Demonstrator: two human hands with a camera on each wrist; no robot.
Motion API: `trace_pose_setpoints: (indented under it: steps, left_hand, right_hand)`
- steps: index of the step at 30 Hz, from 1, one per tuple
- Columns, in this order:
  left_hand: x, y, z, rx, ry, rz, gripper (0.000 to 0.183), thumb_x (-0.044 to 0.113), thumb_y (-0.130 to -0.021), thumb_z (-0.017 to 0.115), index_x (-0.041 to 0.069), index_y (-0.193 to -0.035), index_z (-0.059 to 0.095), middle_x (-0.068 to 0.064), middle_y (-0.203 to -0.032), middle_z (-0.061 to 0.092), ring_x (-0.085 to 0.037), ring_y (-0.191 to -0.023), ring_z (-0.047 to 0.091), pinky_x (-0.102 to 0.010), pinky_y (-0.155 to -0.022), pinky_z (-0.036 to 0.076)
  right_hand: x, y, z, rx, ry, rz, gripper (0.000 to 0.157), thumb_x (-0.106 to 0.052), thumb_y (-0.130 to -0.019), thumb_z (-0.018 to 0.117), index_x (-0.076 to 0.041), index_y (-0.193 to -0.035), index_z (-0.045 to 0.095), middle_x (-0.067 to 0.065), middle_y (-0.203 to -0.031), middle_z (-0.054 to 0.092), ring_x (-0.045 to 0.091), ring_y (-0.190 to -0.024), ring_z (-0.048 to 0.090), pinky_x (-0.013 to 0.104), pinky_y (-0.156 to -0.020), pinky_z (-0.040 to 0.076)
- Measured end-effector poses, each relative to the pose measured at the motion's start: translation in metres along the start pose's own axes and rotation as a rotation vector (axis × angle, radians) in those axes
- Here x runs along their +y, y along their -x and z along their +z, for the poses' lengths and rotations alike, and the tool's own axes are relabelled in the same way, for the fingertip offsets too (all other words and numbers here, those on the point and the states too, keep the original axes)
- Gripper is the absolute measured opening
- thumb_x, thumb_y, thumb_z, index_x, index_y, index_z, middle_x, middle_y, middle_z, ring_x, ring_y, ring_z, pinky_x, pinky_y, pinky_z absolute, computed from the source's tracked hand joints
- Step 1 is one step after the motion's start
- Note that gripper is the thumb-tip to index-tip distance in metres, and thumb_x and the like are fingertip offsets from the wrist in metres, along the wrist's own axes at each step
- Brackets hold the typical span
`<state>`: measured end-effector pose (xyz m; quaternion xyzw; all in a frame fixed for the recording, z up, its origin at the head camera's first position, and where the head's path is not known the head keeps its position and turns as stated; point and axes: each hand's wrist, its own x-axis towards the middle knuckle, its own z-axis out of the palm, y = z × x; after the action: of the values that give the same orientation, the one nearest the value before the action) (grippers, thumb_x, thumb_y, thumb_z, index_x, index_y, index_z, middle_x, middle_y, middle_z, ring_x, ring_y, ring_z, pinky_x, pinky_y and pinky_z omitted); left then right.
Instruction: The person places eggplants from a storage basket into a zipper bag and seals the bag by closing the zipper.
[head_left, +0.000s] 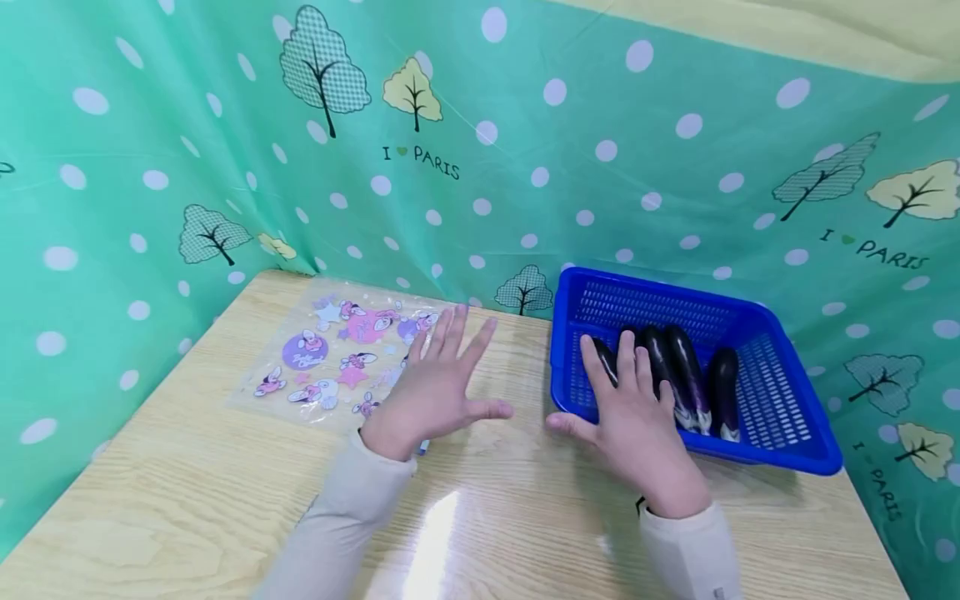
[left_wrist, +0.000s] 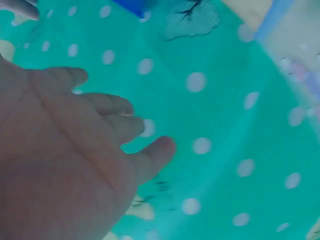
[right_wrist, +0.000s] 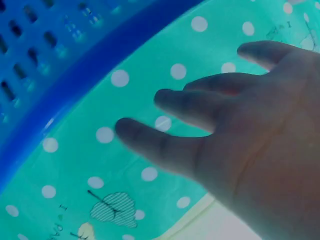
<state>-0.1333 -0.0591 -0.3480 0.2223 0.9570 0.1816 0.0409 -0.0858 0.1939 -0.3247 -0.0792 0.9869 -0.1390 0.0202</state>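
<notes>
In the head view my left hand (head_left: 435,392) is raised over the table with its fingers spread, holding nothing. It overlaps the right edge of a clear plastic bag (head_left: 311,354) printed with pink and purple cartoon figures. My right hand (head_left: 637,417), fingers also spread and nothing in it, is in front of a blue plastic basket (head_left: 806,417) and hides part of its near side. Several dark purple eggplants (head_left: 686,367) lie in the basket. The left wrist view shows the left palm (left_wrist: 65,150) with extended fingers; the right wrist view shows the right hand (right_wrist: 240,115) near the basket rim (right_wrist: 75,100).
The light wooden table (head_left: 187,475) carries the bag on the left and the basket on the right. A green dotted cloth (head_left: 525,108) with tree prints hangs behind and along both sides. A small blue object (head_left: 423,447) shows beside the left wrist.
</notes>
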Motion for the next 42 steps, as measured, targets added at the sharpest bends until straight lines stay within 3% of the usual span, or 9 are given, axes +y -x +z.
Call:
trace_pose_setpoints:
  steps: [3,5,8,14,22,29,33,37,42]
  left_hand:
    - [-0.012,-0.004,0.001,-0.024,0.026,-0.086,0.107,0.068,-0.086,0.063,0.02,-0.163,0.006,-0.025,-0.164,0.008,-0.044,-0.148,0.019,-0.062,-0.114,0.022]
    - [-0.02,-0.006,0.003,-0.045,0.048,-0.15,0.103,0.06,-0.088,0.068,0.014,-0.163,0.014,-0.031,-0.156,0.028,-0.048,-0.135,0.041,-0.063,-0.102,0.039]
    - [-0.03,-0.008,0.011,-0.1,0.07,-0.246,0.09,0.047,-0.088,0.075,0.005,-0.155,0.033,-0.032,-0.141,0.044,-0.048,-0.118,0.055,-0.06,-0.087,0.05]
    - [-0.044,-0.011,0.029,-0.201,0.078,-0.356,0.072,0.026,-0.086,0.079,-0.005,-0.143,0.047,-0.034,-0.143,0.039,-0.052,-0.118,0.051,-0.061,-0.09,0.049]
    - [-0.047,-0.012,0.033,-0.193,0.089,-0.296,0.041,0.0,-0.081,0.068,-0.005,-0.122,0.061,-0.022,-0.112,0.051,-0.036,-0.087,0.058,-0.05,-0.076,0.054]
    - [-0.05,-0.007,0.031,-0.193,0.085,-0.301,0.045,-0.001,-0.08,0.068,-0.008,-0.123,0.058,-0.025,-0.122,0.05,-0.037,-0.09,0.057,-0.05,-0.076,0.055]
    - [-0.055,-0.003,0.027,-0.207,0.104,-0.325,0.017,0.001,-0.081,0.066,-0.005,-0.097,0.067,-0.025,-0.131,0.046,-0.035,-0.091,0.054,-0.046,-0.072,0.054]
    - [-0.058,0.0,0.029,-0.2,0.12,-0.335,0.004,0.003,-0.081,0.066,0.0,-0.079,0.066,-0.027,-0.145,0.038,-0.039,-0.104,0.052,-0.051,-0.08,0.053]
    - [-0.054,0.003,0.03,-0.2,0.134,-0.34,0.007,0.005,-0.082,0.066,-0.001,-0.085,0.067,-0.028,-0.147,0.035,-0.041,-0.108,0.051,-0.054,-0.083,0.053]
  right_hand:
    - [0.005,0.0,-0.008,0.012,-0.022,-0.007,0.096,-0.071,-0.09,0.054,-0.018,-0.162,0.018,0.03,-0.163,0.002,0.053,-0.147,0.002,0.079,-0.105,0.012]
    - [0.009,0.0,-0.013,0.018,-0.043,-0.009,0.089,-0.065,-0.093,0.055,-0.016,-0.161,0.025,0.031,-0.161,0.013,0.053,-0.146,0.011,0.076,-0.106,0.017]
    - [0.015,0.001,-0.018,0.008,-0.079,-0.004,0.082,-0.06,-0.097,0.055,-0.014,-0.159,0.031,0.032,-0.157,0.026,0.052,-0.143,0.024,0.072,-0.106,0.024]
    - [0.024,0.004,-0.025,-0.047,-0.144,0.043,0.085,-0.067,-0.095,0.05,-0.013,-0.159,0.032,0.026,-0.157,0.032,0.049,-0.141,0.03,0.069,-0.106,0.029]
    - [0.045,0.016,-0.035,-0.097,-0.144,0.07,0.087,-0.068,-0.096,0.048,-0.004,-0.154,0.038,0.026,-0.154,0.038,0.051,-0.139,0.033,0.069,-0.104,0.031]
    - [0.067,0.016,-0.063,-0.213,-0.021,0.048,0.083,-0.062,-0.098,0.051,0.005,-0.145,0.046,0.032,-0.138,0.052,0.054,-0.122,0.05,0.067,-0.091,0.043]
    - [0.071,0.004,-0.074,-0.265,0.049,-0.027,0.055,-0.046,-0.101,0.059,0.002,-0.129,0.061,0.019,-0.102,0.07,0.037,-0.089,0.066,0.053,-0.077,0.051]
    - [0.073,-0.011,-0.071,-0.371,0.063,-0.112,0.014,-0.021,-0.102,0.06,-0.008,-0.099,0.064,-0.003,-0.072,0.059,0.014,-0.06,0.052,0.036,-0.059,0.045]
    - [0.078,-0.034,-0.061,-0.451,0.138,-0.167,0.016,-0.011,-0.099,0.06,-0.012,-0.083,0.058,-0.003,-0.066,0.052,0.013,-0.057,0.049,0.032,-0.056,0.044]
